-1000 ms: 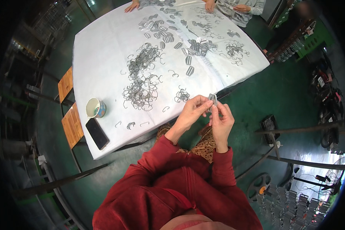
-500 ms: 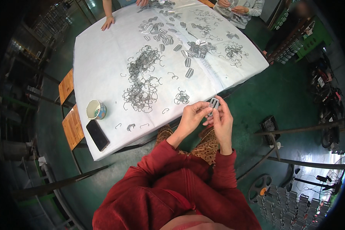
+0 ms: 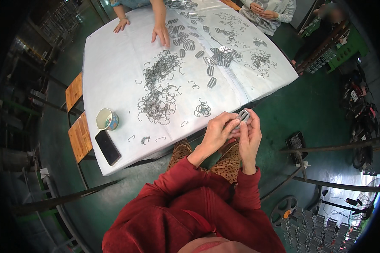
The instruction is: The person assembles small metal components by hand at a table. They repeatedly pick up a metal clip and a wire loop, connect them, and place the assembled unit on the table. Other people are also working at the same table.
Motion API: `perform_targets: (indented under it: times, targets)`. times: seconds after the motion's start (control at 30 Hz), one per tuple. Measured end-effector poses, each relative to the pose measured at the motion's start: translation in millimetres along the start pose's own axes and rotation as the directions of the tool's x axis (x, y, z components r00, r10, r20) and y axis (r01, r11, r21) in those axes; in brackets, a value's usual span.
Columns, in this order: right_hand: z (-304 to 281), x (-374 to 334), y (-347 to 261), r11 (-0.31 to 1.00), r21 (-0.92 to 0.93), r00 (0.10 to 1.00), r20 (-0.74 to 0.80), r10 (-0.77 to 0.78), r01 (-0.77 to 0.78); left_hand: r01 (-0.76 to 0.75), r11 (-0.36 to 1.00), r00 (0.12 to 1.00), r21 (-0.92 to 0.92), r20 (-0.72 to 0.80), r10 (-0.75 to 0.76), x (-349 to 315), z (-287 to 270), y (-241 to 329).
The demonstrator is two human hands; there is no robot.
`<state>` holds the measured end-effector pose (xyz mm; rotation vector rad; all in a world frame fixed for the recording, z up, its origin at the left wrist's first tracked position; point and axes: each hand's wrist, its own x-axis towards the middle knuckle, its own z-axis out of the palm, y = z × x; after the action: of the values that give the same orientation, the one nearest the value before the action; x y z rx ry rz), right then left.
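Just off the table's near edge, my left hand (image 3: 220, 130) and my right hand (image 3: 250, 134) come together around a grey metal slide buckle (image 3: 243, 115). Both thumbs press on it, and the fingers curl behind it. Whether a wire hook is also in the fingers is hidden. Close by on the white-covered table (image 3: 114, 76) lies a small heap of bent wire hooks (image 3: 202, 109). A larger pile of wire hooks (image 3: 158, 103) spreads farther left. Beyond them, flat grey slide buckles (image 3: 223, 55) lie in a loose stack.
A paper cup (image 3: 107, 119) and a black phone (image 3: 107, 147) sit at the table's left corner. Across the table, a co-worker's hand (image 3: 160, 36) reaches toward the hook pile; another person's hands (image 3: 264, 12) work at the far right. Wooden stools (image 3: 80, 137) stand at left.
My hands have shifted slightly right and tilted the buckle. Across the table, the co-worker's arm has stretched forward over the buckles toward the wire hooks.
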<state>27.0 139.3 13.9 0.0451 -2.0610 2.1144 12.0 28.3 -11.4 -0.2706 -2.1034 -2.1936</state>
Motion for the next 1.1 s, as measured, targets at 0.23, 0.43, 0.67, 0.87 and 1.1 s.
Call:
perform_targets:
  times: [0.23,0.43,0.67,0.87,1.1]
  targets:
    - [3,-4,6,0.992,0.121,1.000,0.016,0.016,-0.018,0.033,0.999,0.999,-0.035,0.011,-0.033,-4,-5,-2]
    - [-4,-4,3,0.996,0.084,1.000,0.020,0.018,-0.019,-0.083,0.989,0.996,0.123,0.043,0.078,-1,-4,4]
    - [-1,-3,1,0.998,0.037,0.999,-0.011,-0.047,0.048,-0.103,0.989,0.994,0.102,-0.029,0.106,-5,4,6]
    - [6,-4,-4,0.994,-0.033,0.994,0.027,-0.104,0.104,0.136,0.979,0.987,-0.153,-0.060,-0.147,-6,5,3]
    - [0,3,0,0.997,0.004,0.997,-0.014,-0.073,0.073,-0.142,0.985,0.983,0.096,-0.105,0.152,-1,7,4]
